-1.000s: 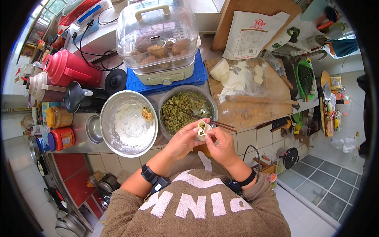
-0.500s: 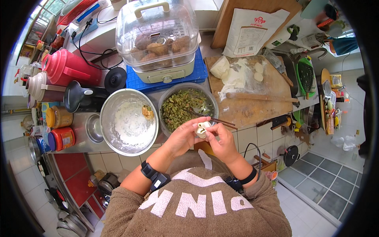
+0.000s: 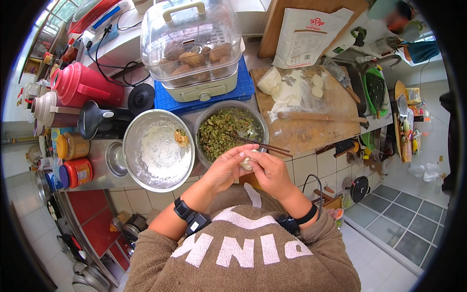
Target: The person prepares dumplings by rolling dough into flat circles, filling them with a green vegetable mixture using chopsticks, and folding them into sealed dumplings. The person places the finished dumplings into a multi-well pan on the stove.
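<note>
Pale dough (image 3: 246,164) in a small piece sits mid-view, pinched between thumb and fingers of the left hand (image 3: 226,168) and the right hand (image 3: 270,171), whose fingers hide much of it. For what looks like pressing an edge together, the left hand does best to cradle lightly while the right squeezes short, even stretches, since a hard pinch could tear thin dough and a smear of filling could weaken the seam. From the hands, the chopped green mix (image 3: 219,131) lies at eleven o'clock, chopsticks (image 3: 272,148) at one o'clock, and the floury wooden board (image 3: 304,138) at two o'clock.
</note>
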Motion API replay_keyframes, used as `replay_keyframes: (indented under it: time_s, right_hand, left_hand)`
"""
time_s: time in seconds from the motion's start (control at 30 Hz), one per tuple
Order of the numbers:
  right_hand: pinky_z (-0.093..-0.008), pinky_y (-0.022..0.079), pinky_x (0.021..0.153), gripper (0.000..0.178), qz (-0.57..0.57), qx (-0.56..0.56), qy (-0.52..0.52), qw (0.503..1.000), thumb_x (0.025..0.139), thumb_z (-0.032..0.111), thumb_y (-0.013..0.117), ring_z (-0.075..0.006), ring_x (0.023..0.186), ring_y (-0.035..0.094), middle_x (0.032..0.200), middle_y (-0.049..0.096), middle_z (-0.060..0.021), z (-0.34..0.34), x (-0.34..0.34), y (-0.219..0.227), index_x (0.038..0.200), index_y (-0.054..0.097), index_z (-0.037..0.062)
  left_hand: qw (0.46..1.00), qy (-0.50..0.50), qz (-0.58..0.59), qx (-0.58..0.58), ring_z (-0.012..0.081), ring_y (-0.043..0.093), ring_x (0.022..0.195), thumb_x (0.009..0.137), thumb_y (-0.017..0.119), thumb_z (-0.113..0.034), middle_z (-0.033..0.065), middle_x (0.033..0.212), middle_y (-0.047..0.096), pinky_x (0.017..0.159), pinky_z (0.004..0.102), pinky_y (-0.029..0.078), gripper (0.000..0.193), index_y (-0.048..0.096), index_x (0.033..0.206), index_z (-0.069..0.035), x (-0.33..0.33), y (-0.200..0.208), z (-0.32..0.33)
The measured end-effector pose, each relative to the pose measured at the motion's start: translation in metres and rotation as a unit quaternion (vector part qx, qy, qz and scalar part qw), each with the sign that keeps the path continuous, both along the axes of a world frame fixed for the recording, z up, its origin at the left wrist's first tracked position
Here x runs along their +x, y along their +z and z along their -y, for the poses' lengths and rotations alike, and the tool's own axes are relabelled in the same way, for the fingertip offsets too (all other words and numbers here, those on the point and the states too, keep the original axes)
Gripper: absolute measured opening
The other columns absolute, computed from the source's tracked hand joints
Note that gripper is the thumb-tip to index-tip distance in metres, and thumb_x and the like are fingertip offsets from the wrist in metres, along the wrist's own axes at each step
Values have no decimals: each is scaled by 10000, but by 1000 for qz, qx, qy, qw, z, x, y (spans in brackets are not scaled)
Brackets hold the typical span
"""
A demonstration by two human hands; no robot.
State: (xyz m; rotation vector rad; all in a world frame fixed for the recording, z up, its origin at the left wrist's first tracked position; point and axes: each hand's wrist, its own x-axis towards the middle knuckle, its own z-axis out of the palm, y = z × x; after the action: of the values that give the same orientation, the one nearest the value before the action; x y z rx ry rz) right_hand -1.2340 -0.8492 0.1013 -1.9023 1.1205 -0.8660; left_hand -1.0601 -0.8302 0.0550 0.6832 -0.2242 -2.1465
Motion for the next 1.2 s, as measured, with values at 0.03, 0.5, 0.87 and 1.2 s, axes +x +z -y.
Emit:
replay_keyframes:
  time_s: [0.03,0.5,0.87,1.2]
  right_hand:
    - [-393,528,644,155,1,3,2,1000,854,5,675,-339,749,683,838,678,-161,0,-1,-1,995,620,38]
    - [-327,530,698,161,-106,-88,72,988,872,-3,682,-193,822,656,950,647,-106,-3,23,11,1012,602,7]
    - [-302,511,677,163,44,95,35,994,853,-4,718,-202,763,659,870,625,-104,-35,80,21,996,643,16]
    - [-258,494,706,93,46,142,112,982,852,-43,688,-143,789,605,907,638,-83,-56,70,15,941,678,-21]
  left_hand:
    - [1000,-1,5,7,219,546,1267,1011,596,-253,79,1445,526,1070,454,446,369,561,1336,-82,0,-1,-1]
    - [999,12,-41,-10,250,518,1291,1054,485,-246,84,1433,501,1057,463,443,441,384,1470,-135,25,2,-12]
    - [983,169,-35,-63,260,491,1318,1040,510,-240,149,1499,426,1131,437,368,483,329,1461,-88,55,14,-70]
    - [962,226,123,-88,209,516,1278,943,652,-159,108,1405,515,1114,381,401,567,387,1438,-78,40,5,-115]
